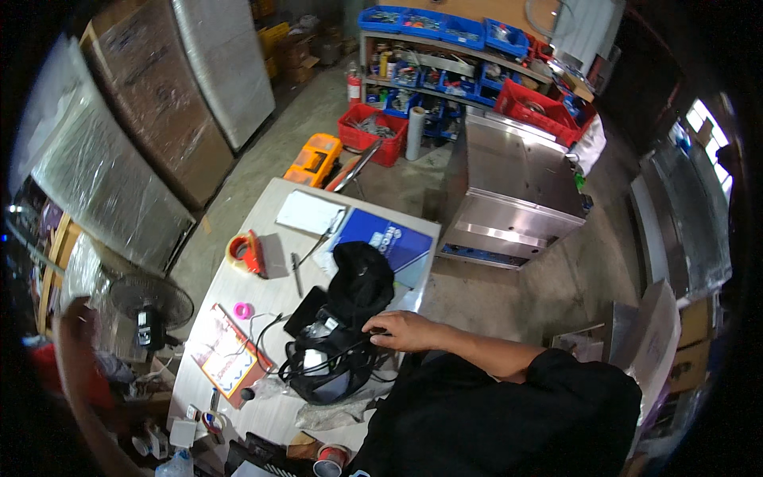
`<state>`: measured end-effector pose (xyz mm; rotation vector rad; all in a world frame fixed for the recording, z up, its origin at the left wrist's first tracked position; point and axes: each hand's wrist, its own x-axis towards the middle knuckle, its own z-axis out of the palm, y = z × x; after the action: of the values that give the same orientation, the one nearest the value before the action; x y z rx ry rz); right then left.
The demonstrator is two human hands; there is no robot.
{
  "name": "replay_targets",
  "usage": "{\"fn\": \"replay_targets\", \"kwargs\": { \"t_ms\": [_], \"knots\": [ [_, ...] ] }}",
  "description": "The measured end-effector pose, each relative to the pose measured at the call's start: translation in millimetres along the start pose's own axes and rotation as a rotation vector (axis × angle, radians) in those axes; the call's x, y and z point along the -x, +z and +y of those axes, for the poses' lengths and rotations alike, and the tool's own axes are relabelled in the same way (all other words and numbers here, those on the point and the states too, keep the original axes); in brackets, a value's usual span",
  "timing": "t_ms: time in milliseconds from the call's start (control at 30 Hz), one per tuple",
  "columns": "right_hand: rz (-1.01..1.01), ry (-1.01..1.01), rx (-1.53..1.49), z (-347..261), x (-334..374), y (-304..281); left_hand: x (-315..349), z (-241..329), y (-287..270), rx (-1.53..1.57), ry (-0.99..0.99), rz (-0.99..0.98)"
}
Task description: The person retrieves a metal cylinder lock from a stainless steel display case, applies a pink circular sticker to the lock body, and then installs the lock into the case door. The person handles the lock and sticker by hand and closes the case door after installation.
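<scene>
My right hand (401,331) reaches over the table (270,238) from the right. Its fingers are bent together at the edge of a heap of black gear; what lies in them is hidden. In the heap are a black cap (362,278), a black strapped bag or harness (338,374) and a tangled black cable (270,326). My left hand (75,314) is raised at the far left, off the table near a black fan (151,310). It is dim and its fingers are unclear.
On the table lie a red tape dispenser (248,254), a pen (296,274), a pink ring (242,311), a blue folder (381,242) and a red-and-white booklet (226,358). Beyond stand a steel cabinet (517,175), red crates (373,135), an orange case (314,159) and wrapped tall boxes (151,95).
</scene>
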<state>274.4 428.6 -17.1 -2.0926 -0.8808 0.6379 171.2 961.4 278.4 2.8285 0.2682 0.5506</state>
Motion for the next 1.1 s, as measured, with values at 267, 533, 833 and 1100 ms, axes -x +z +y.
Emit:
{"fn": "replay_targets", "kwargs": {
  "t_ms": [267, 533, 833, 1100],
  "knots": [
    [0.201, 0.003, 0.010, 101, 91, -87, 8, 245, 115, 0.145, 0.084, -0.305],
    [0.521, 0.252, -0.154, 284, 213, -211, 5, 460, 298, 0.706, -0.120, -0.487],
    [1.075, 0.661, -0.269, 466, 328, -327, -6, 699, 601, 0.613, 0.222, -0.776],
    [1.176, 0.752, -0.135, 553, 331, -389, -61, 836, 733, 0.491, 0.492, -0.887]
  ]
}}
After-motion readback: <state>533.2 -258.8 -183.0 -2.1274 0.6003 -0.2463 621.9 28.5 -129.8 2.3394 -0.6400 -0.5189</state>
